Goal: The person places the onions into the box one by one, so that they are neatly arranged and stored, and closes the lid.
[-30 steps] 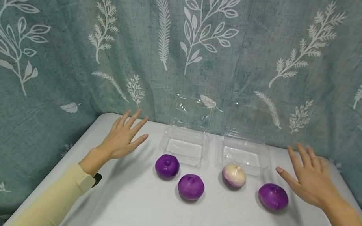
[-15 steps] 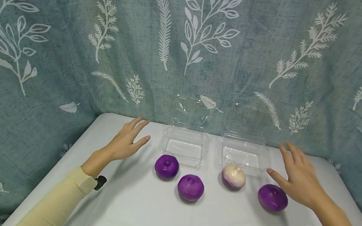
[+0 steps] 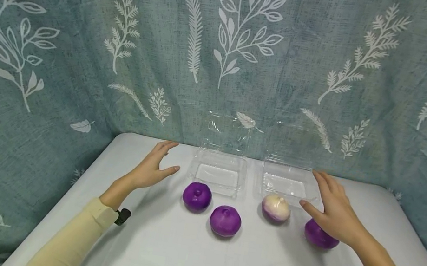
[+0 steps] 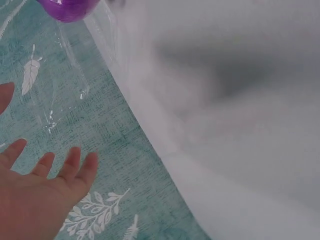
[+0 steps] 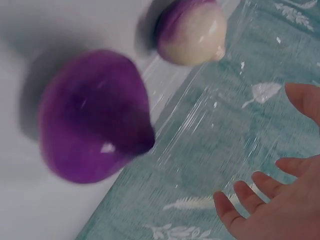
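At four o'clock in the head view, the right bulb (image 3: pixel 319 238) sits on the surface (image 3: pixel 216 265), partly covered by the right hand (image 3: pixel 336 215), its long axis running roughly nine to three. The right wrist view bares what the head view hides: its nub, pointing to four there, well apart from the fingers. That grip is released, holding nothing. From this bulb, the pale bulb (image 3: pixel 275 209) lies at ten, its nub tipped to one; the middle bulb (image 3: pixel 225 222) and left bulb (image 3: pixel 197 198), both purple, lie at nine, nubs towards twelve. The clear right box (image 3: pixel 286 185) stands at eleven, the left box (image 3: pixel 217 174) at ten. At eight in the head view hovers the left hand (image 3: pixel 146 171), its grip released too. Shadows cross the white, faintly creased surface; a blue-green curtain (image 3: pixel 297 62) with white leaves hangs from nine round to three.
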Available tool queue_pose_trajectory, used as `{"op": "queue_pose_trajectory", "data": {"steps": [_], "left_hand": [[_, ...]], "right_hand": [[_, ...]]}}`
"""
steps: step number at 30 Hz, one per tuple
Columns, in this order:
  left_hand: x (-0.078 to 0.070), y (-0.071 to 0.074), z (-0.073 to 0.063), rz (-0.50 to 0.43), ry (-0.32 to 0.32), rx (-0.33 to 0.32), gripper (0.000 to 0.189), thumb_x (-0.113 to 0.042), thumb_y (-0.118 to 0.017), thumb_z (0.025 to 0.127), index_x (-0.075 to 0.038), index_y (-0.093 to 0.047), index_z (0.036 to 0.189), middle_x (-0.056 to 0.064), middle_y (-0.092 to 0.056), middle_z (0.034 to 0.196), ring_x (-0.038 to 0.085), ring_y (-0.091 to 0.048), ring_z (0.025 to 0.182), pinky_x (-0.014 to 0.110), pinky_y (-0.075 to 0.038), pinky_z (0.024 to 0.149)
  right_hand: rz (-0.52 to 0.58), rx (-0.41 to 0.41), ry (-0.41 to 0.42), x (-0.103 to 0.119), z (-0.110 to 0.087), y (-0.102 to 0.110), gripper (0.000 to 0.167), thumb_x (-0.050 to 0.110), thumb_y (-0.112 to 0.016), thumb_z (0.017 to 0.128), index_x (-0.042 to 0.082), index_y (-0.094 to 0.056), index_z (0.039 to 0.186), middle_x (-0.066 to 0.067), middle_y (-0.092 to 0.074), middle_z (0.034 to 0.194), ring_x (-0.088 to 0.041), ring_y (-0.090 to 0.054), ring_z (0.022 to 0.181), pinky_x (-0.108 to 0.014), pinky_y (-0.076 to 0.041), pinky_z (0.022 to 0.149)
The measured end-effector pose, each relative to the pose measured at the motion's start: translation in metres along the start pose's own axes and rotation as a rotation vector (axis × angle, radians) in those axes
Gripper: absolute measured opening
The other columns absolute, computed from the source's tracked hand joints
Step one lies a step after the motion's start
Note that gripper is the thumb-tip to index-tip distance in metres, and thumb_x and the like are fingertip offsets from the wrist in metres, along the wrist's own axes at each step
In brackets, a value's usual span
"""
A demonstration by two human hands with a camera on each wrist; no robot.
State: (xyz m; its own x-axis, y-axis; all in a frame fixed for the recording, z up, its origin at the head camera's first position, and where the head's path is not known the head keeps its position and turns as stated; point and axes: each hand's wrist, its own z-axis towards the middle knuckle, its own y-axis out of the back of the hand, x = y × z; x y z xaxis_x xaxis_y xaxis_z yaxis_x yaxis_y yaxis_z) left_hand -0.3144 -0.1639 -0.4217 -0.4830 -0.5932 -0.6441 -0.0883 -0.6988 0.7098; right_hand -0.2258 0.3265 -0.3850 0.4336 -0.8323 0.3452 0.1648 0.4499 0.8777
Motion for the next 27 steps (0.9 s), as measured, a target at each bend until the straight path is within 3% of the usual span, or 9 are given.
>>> {"op": "queue_pose_trajectory", "data": {"steps": [6, 16, 20, 27], "left_hand": [[0.004, -0.006, 0.005, -0.109, 0.049, 0.002, 0.069, -0.024, -0.068, 0.101, -0.012, -0.032, 0.159, 0.020, -0.035, 0.156, 0.043, -0.053, 0.126, 0.056, -0.055, 0.102], [0.003, -0.019, 0.012, -0.158, 0.155, 0.019, 0.065, -0.027, -0.065, 0.103, -0.008, -0.034, 0.157, 0.020, -0.043, 0.151, 0.029, -0.060, 0.111, 0.043, -0.058, 0.094], [0.001, -0.023, 0.016, -0.165, 0.175, 0.023, 0.065, -0.028, -0.064, 0.103, -0.006, -0.034, 0.157, 0.020, -0.045, 0.150, 0.029, -0.059, 0.113, 0.043, -0.058, 0.093], [0.002, -0.027, 0.023, -0.217, 0.228, 0.057, 0.064, -0.025, -0.063, 0.104, -0.005, -0.034, 0.157, 0.017, -0.045, 0.151, 0.031, -0.058, 0.121, 0.040, -0.060, 0.089]], "right_hand": [[0.074, 0.045, -0.014, 0.018, 0.006, -0.008, 0.088, 0.027, -0.072, 0.097, -0.003, -0.019, 0.160, -0.034, -0.026, 0.156, -0.058, -0.027, 0.138, -0.083, -0.033, 0.102], [0.196, 0.128, 0.008, 0.044, 0.008, -0.031, 0.085, 0.027, -0.069, 0.100, 0.000, -0.017, 0.161, -0.027, -0.031, 0.156, -0.047, -0.042, 0.134, -0.073, -0.044, 0.105], [0.252, 0.151, 0.006, 0.053, 0.009, -0.040, 0.083, 0.029, -0.068, 0.100, 0.001, -0.019, 0.161, -0.025, -0.032, 0.157, -0.046, -0.038, 0.139, -0.072, -0.041, 0.109], [0.310, 0.200, 0.003, 0.067, 0.013, -0.056, 0.080, 0.034, -0.069, 0.100, 0.003, -0.026, 0.160, -0.020, -0.040, 0.152, -0.042, -0.051, 0.130, -0.059, -0.056, 0.099]]}}
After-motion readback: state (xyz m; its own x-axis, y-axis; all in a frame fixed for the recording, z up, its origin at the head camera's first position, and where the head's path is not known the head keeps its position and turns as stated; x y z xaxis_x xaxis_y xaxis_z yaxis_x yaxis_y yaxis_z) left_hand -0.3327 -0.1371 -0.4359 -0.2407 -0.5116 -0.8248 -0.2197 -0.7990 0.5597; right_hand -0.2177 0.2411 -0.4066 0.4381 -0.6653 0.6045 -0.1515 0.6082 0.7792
